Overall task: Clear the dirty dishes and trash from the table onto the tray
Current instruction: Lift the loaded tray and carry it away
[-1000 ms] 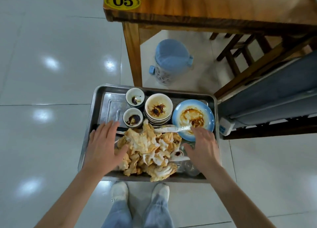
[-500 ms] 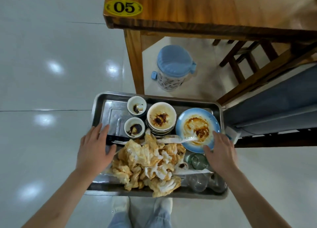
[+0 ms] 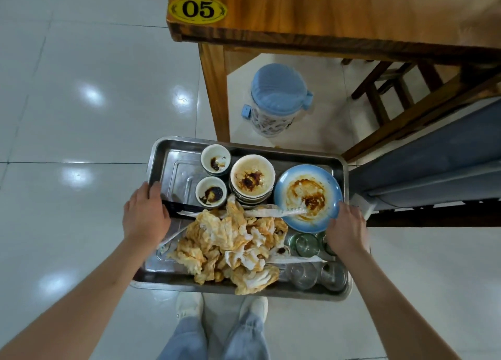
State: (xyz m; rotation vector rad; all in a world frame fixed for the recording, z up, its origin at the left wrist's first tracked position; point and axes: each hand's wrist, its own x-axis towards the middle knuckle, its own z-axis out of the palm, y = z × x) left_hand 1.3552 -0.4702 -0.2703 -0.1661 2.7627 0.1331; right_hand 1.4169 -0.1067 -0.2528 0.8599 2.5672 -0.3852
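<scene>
A steel tray [image 3: 179, 170] is in front of me, above my feet. It carries two small sauce-stained cups [image 3: 215, 159], a stack of dirty bowls [image 3: 252, 176], a smeared blue plate [image 3: 307, 197], a heap of stained crumpled napkins [image 3: 230, 240], wrapped chopsticks [image 3: 271, 212] and several glasses [image 3: 306, 273]. My left hand [image 3: 145, 213] grips the tray's left rim, fingertips curled over the edge. My right hand [image 3: 347, 227] covers the right rim beside the blue plate and seems to grip it; its fingertips are hidden.
The wooden table [image 3: 339, 13], marked 05, stands just beyond the tray. Under it sits a blue-lidded bin [image 3: 278, 99], with a wooden chair [image 3: 393, 94] to the right. A grey padded bench [image 3: 433, 164] borders the tray's right side. White tiled floor lies to the left.
Both hands moved outward from above the napkin heap to the tray's two side rims and closed on them. The things on the tray kept their places.
</scene>
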